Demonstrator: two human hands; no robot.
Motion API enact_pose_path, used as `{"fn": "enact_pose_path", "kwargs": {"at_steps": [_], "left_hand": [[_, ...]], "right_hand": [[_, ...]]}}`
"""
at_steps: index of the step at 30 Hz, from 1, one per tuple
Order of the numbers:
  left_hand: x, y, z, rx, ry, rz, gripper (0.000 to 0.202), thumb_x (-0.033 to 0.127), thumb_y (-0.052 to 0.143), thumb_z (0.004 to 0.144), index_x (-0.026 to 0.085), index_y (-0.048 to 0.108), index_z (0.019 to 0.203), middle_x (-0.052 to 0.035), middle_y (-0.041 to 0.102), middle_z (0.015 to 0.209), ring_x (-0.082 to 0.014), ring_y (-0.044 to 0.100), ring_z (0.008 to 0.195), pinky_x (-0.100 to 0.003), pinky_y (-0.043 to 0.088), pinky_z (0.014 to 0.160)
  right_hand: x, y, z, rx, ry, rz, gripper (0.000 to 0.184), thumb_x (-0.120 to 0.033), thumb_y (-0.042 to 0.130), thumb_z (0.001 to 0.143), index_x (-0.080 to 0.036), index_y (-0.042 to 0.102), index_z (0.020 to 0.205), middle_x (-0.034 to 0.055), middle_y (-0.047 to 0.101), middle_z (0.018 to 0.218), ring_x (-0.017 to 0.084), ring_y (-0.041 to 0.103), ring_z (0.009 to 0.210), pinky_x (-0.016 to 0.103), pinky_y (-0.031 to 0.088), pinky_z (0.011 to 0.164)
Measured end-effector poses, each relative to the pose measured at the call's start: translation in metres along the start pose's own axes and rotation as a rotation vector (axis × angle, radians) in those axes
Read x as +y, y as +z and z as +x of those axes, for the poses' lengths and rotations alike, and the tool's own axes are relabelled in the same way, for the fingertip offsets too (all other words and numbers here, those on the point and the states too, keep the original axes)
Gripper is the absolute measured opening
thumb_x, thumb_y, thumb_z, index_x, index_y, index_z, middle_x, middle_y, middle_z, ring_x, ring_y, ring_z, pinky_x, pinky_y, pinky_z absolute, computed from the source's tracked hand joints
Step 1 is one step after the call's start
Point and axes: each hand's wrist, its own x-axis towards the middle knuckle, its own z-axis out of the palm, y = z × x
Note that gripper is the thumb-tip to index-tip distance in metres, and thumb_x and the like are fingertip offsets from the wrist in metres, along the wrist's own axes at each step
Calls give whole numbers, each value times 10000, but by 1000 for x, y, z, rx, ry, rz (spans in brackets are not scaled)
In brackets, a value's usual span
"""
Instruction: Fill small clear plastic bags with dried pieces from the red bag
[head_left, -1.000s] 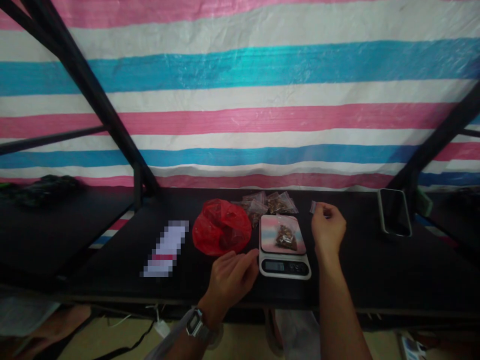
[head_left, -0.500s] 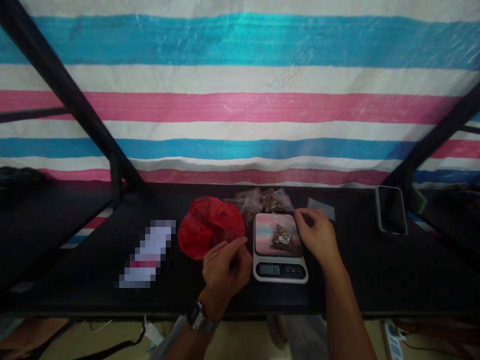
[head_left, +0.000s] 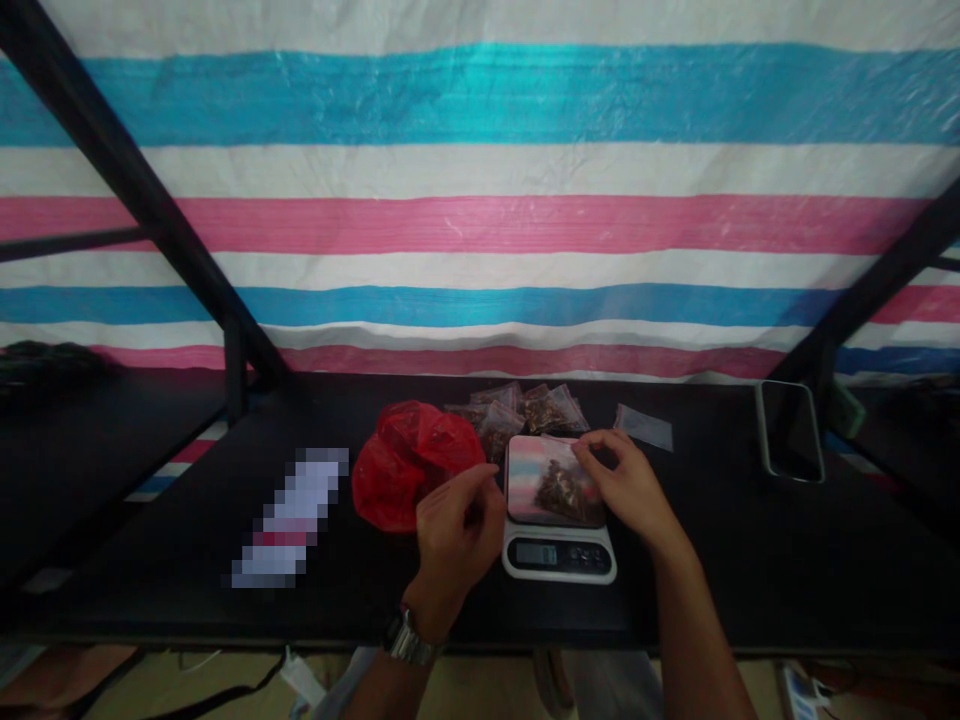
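Observation:
A small clear zip bag of brown dried bits (head_left: 561, 488) is on the plate of a white digital kitchen scale (head_left: 559, 562). My right hand (head_left: 626, 480) pinches the bag's upper right corner between thumb and finger. To the left of the scale, my left hand (head_left: 461, 515) has its thumb and fingers pressed together; whether anything tiny is between them I cannot make out. Just beyond that hand sits a crumpled red plastic bag (head_left: 409, 465), its contents hidden. Several filled zip bags (head_left: 499, 420) lie in a group behind the scale.
A flat, apparently unfilled zip bag (head_left: 645, 427) lies behind my right hand. Farther right, a phone (head_left: 790, 430) leans near a black frame post. A blurred-out paper-like item (head_left: 292, 520) is at the left on the black tabletop (head_left: 712, 560). Striped sheeting (head_left: 480, 220) hangs behind.
My right hand has moved left from the scale's edge over the plate and taken hold of the zip bag's corner. My left hand stays nearly in place. The view has tilted slightly.

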Motion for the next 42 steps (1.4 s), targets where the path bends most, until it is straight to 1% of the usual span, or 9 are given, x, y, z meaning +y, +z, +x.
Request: {"fn": "enact_pose_path", "kwargs": {"at_steps": [3, 7, 10, 16, 22, 29, 34, 37, 42], "left_hand": [[4, 1, 2, -104, -200, -114, 163, 173, 644, 965, 211, 730, 1098, -13, 790, 870, -135, 707, 668, -236, 558, 669], [9, 5, 6, -188, -526, -329, 361, 287, 722, 937, 216, 710, 1290, -93, 784, 1224, -212, 736, 1004, -329, 587, 895], [11, 8, 9, -256, -640, -549, 232, 329, 682, 972, 202, 791, 1133, -85, 817, 1138, -222, 754, 1029, -331, 582, 932], [5, 4, 12, -28, -832, -694, 273, 435, 731, 950, 178, 813, 986, -56, 832, 924, -195, 765, 851, -278, 608, 791], [-3, -7, 11, -18, -798, -695, 249, 414, 724, 967, 177, 801, 963, -41, 809, 915, -167, 739, 826, -233, 595, 760], [-5, -9, 10, 20, -759, -668, 147, 301, 693, 979, 183, 776, 954, -22, 783, 887, -151, 721, 811, -220, 585, 767], [-8, -12, 10, 0, -686, -567, 144, 258, 663, 989, 183, 785, 976, -52, 788, 973, -175, 735, 901, -263, 584, 845], [-8, -13, 9, -40, -631, -485, 121, 240, 668, 982, 186, 771, 949, -49, 771, 946, -172, 721, 882, -262, 572, 819], [-5, -13, 8, 14, -546, -417, 45, 213, 705, 956, 199, 748, 950, -25, 755, 910, -151, 704, 837, -237, 556, 773]], "right_hand": [[-20, -2, -3, -104, 48, 237, 359, -573, 739, 845, -215, 719, 861, 28, 673, 848, 213, 611, 807, 336, 497, 767], [-48, 8, -9, -272, 65, 528, 409, -604, 849, 803, -218, 721, 854, 6, 678, 795, 173, 610, 742, 278, 478, 678], [-62, 27, -12, -321, 71, 634, 397, -568, 908, 762, -225, 750, 885, -2, 684, 781, 148, 599, 709, 251, 455, 639], [-84, 56, -12, -279, 46, 705, 350, -459, 915, 777, -254, 745, 1003, -14, 698, 823, 136, 607, 715, 239, 467, 635], [-90, 74, -11, -185, -9, 693, 313, -381, 885, 799, -250, 685, 1002, -3, 724, 861, 164, 669, 801, 265, 517, 720], [-92, 97, -19, -49, -82, 611, 193, -297, 737, 897, -260, 599, 1027, -31, 665, 823, 149, 617, 723, 255, 473, 648], [-93, 96, -23, -147, -109, 551, 283, -280, 755, 859, -253, 639, 1116, -5, 710, 888, 157, 605, 721, 273, 468, 655], [-91, 94, -24, -74, -112, 571, 251, -242, 762, 813, -254, 634, 1029, -26, 678, 805, 152, 576, 693, 271, 453, 650], [-91, 90, -22, -18, -156, 622, 297, -168, 772, 755, -262, 606, 983, -53, 655, 734, 143, 532, 662, 272, 431, 653]]}}
